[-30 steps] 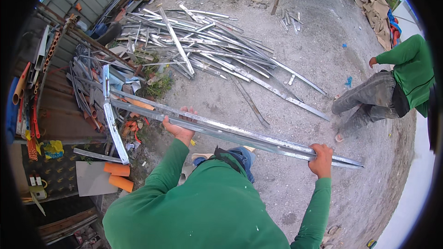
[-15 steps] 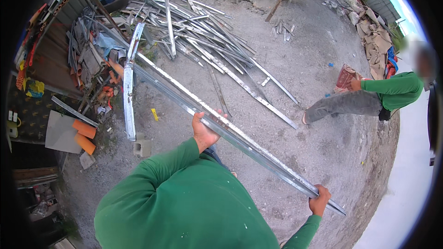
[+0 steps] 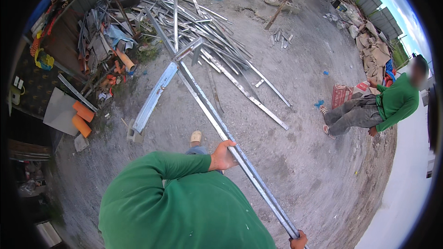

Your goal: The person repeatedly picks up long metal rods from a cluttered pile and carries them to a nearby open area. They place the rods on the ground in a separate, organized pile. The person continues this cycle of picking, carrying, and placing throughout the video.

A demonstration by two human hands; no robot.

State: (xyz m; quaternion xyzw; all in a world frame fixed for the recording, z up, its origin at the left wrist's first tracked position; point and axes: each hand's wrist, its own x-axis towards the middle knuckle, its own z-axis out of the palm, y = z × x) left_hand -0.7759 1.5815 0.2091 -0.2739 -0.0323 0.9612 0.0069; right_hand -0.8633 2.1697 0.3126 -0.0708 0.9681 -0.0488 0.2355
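Note:
My left hand (image 3: 223,156) is closed around a long silvery metal channel (image 3: 217,124) near its middle, thumb on top. My right hand (image 3: 298,240) grips its near end by the lower edge of the view, the fingers partly cut off. The channel slants away to the upper left, its far part reaching over the ground beside the scrap pile. Across that far part sits a shorter bent metal piece (image 3: 156,94), rust-spotted, seemingly joined to it. A grey concrete block (image 3: 134,132) stands under the lower end of this crosspiece.
A heap of loose metal channels (image 3: 217,41) lies ahead. At right a person in a green shirt (image 3: 399,99) stands with a hand at a red and white bag (image 3: 342,94). Orange pipe pieces (image 3: 82,119) and mixed scrap (image 3: 108,41) lie left; a leaning pole (image 3: 284,1) rises beyond.
The channel has swung clockwise: its near end came left and toward me, and the crosspiece moved right. My hands kept hold. The other person has turned and lowered the bag.

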